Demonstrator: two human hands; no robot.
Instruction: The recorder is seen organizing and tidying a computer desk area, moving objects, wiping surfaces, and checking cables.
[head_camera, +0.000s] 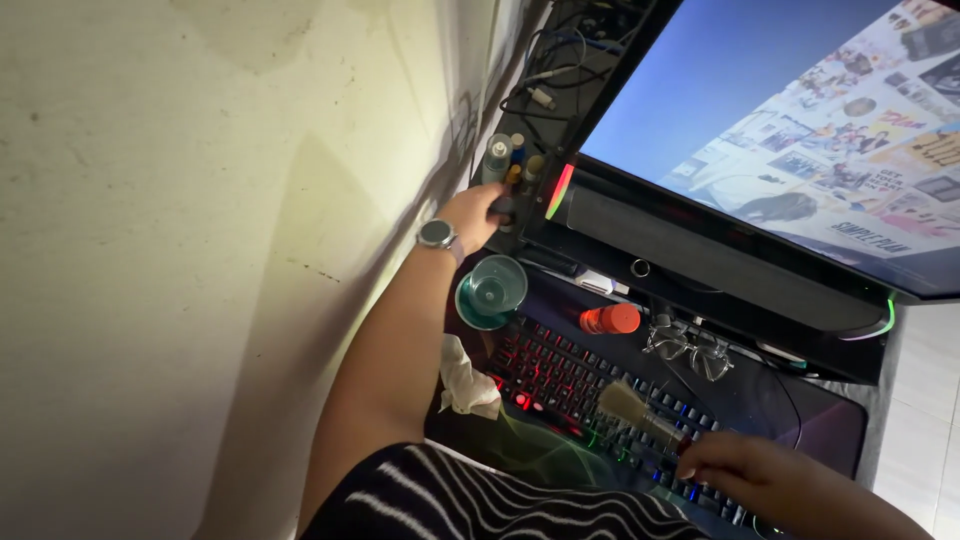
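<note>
head view: left hand (478, 212) grips dark bottle (505, 208); right hand (745, 468) holds brush (640, 415).

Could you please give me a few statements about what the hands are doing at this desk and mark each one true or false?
1. The left hand reaches among the small bottles by the wall. True.
2. The right hand holds a brush over the keyboard. True.
3. The eyeglasses lie on the keyboard. False: they lie behind it, below the monitor.
4. The orange bottle stands upright. False: it lies on its side.
5. The left wrist is bare. False: it bears a watch.
</note>
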